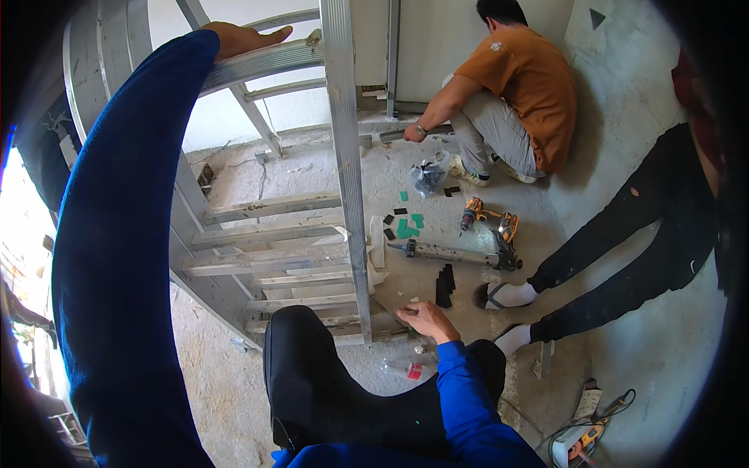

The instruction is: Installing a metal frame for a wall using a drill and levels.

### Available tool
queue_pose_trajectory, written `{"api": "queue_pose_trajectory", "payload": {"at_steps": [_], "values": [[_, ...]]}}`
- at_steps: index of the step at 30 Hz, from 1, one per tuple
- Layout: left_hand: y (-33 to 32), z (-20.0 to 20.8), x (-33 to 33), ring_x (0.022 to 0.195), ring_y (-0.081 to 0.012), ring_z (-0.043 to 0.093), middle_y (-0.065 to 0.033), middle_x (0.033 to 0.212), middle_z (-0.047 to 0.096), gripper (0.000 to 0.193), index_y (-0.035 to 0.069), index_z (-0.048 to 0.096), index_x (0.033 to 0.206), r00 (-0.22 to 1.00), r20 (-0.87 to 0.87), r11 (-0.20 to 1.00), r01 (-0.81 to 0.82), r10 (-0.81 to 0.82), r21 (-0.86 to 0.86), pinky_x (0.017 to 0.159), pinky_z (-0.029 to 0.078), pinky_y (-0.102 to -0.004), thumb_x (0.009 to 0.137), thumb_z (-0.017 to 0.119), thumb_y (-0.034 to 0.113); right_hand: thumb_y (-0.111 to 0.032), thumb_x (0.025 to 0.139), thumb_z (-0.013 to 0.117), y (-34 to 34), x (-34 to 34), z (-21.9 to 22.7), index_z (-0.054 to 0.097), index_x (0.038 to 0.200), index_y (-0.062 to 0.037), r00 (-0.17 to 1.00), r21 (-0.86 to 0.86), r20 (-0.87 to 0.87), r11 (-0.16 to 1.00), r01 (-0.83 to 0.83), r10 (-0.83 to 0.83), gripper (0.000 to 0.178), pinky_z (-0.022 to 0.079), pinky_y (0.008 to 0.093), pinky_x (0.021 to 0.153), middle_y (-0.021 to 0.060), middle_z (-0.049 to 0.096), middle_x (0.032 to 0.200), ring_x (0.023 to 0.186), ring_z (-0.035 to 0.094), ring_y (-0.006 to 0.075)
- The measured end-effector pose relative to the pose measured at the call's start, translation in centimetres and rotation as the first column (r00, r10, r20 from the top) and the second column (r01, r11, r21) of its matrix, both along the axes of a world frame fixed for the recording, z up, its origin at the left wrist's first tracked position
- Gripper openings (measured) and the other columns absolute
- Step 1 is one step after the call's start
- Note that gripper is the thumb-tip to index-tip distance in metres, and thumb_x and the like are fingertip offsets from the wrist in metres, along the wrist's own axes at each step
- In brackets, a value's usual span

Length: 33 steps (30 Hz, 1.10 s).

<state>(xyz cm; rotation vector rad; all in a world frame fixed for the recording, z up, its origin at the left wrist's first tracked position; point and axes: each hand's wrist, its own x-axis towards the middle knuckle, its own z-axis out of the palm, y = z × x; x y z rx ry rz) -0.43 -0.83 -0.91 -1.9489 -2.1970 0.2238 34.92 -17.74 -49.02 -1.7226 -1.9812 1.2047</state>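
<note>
Left hand [246, 40] lies on the ladder [341, 125], far left, fingers outstretched; right hand [428, 319] curls loosely, its grip unclear; leaning harder might tip the ladder

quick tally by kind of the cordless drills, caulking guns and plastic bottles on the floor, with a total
Cordless drills: 2
Caulking gun: 1
Plastic bottle: 1
Total: 4
</note>
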Motion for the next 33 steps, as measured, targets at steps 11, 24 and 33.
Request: {"api": "queue_pose_trajectory", "payload": {"at_steps": [11,24,33], "values": [[0.8,-0.1,-0.5,0.142,-0.0435,0.033,-0.0195,0.152,0.038,0.111,0.021,0.048,0.145,0.998,0.018,0.998,0.054,-0.054,-0.018,0.114,0.023,-0.061,0.071,0.017,0.096,-0.046,0.085,0.067,0.1,0.2,0.0,0.075,0.107,-0.011,1.0,-0.056,-0.022,0.998,0.01,-0.012,0.042,0.052,0.0385,0.088,0.0176,0.072,0.104,0.1,0.068,0.035],[1.1,-0.4,-0.9,0.13,-0.0406,0.051,-0.0234,0.142,0.05,0.104,0.012,0.05,0.142,0.996,-0.04,0.996,0.078,-0.076,0.042,0.108,0.034,-0.058,0.081,0.015,0.088,-0.044,0.085,0.068,0.2,0.1,-0.5,0.075,0.108,-0.0125,0.999,-0.078,-0.028,0.997,0.015,-0.017,0.04,0.051,0.0379,0.089,0.0184,0.071,0.107,0.102,0.067,0.0348],[1.9,-0.7,-1.4,0.124,-0.04,0.057,-0.0273,0.134,0.056,0.101,0.014,0.058,0.136,0.995,-0.056,0.996,0.081,-0.078,0.047,0.104,0.038,-0.0578,0.081,0.017,0.088,-0.042,0.088,0.067,0.0,0.1,-0.5,0.074,0.108,-0.0076,1.0,-0.021,-0.023,1.0,-0.002,0.002,0.04,0.052,0.0342,0.083,0.017,0.073,0.099,0.092,0.07,0.0286]]}}
